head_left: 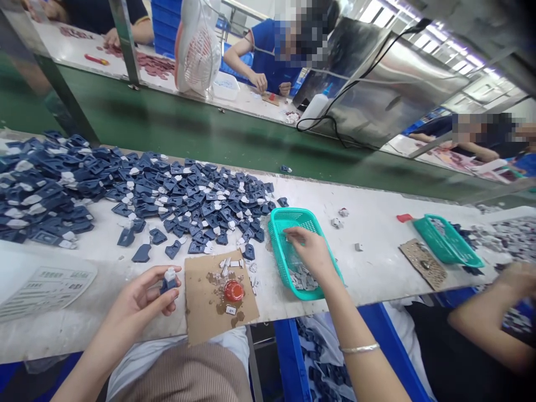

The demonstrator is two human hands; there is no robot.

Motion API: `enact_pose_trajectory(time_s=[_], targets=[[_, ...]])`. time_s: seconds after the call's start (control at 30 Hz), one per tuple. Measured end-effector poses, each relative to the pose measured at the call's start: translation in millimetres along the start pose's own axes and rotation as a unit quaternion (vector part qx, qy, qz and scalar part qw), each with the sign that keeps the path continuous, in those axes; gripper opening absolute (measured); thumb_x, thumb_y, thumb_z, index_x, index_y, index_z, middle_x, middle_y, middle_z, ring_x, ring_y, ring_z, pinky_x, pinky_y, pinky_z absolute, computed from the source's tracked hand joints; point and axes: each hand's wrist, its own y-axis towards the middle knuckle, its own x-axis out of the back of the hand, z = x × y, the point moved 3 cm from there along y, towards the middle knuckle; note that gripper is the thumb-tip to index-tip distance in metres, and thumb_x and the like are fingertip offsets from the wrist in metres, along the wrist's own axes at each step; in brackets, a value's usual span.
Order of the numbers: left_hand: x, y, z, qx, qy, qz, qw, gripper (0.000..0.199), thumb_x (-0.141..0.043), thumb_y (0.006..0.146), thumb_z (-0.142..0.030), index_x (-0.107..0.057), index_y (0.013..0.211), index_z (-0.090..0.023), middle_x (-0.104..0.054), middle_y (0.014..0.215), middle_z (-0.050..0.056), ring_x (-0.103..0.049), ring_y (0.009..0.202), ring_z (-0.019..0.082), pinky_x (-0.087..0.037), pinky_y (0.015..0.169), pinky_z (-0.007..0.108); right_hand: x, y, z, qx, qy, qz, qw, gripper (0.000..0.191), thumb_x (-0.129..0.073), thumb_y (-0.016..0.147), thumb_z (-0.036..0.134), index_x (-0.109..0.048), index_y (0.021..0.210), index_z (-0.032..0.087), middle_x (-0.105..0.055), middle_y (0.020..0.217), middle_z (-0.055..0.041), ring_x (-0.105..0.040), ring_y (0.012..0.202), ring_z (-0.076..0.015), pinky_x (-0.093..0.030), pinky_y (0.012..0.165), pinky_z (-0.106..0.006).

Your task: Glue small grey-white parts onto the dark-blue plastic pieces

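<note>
Between the thumb and fingers of my left hand (153,296) is a dark blue piece with a white top (169,280), just left of a piece of cardboard (196,312). On that cardboard lie a red round cap (233,291), wet stains and several small white parts (230,309). My right hand (307,248) is over the green basket (278,262), its fingertips pinched together inside the rim; anything between them is too small to make out. Small grey-white parts (304,279) lie in the basket's near end.
Heaps of dark blue pieces (188,195) cover the table's back left. A plastic bag (46,279) lies at the left. At the right are another green basket (448,243) and a person's arm (481,312). Blue crates (291,357) stand below the table edge. People work across the partition.
</note>
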Motion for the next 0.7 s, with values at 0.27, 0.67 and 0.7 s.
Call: enact_pose_trajectory(time_s=[0.27,0.67,0.7], targets=[[-0.3,-0.9,1.5,0.008,-0.031,0.009,0.999,0.031,-0.072,0.072,-0.039,-0.067,0.1,-0.025,-0.065,0.092,0.003,-0.057,0.06,0.014,-0.048,0.056,0.027,3.5,-4.4,-9.4,0.013,-0.031,0.001,0.999,0.023,-0.054,0.084,0.026,-0.069,0.099,0.017,-0.074,0.101,-0.0106,-0.069,0.091,-0.0243,-0.054,0.086,-0.041],[-2.9,1.5,14.9,0.013,-0.082,0.084,0.993,0.036,-0.069,0.077,-0.045,-0.066,0.104,-0.021,-0.065,0.104,0.007,-0.065,0.067,0.015,-0.055,0.064,0.029,12.7,-12.3,7.4,0.054,-0.018,-0.047,0.997,0.023,-0.055,0.084,0.039,-0.068,0.086,0.02,-0.072,0.087,-0.0104,-0.068,0.077,-0.0264,-0.054,0.075,-0.042],[-3.4,0.1,14.9,0.016,-0.085,0.083,0.993,0.036,-0.068,0.078,-0.045,-0.065,0.105,-0.021,-0.064,0.106,0.007,-0.066,0.069,0.016,-0.056,0.066,0.029,16.8,-19.8,16.8,0.055,-0.008,-0.059,0.997,0.023,-0.055,0.085,0.039,-0.068,0.088,0.02,-0.072,0.089,-0.009,-0.068,0.078,-0.0252,-0.054,0.074,-0.04]])
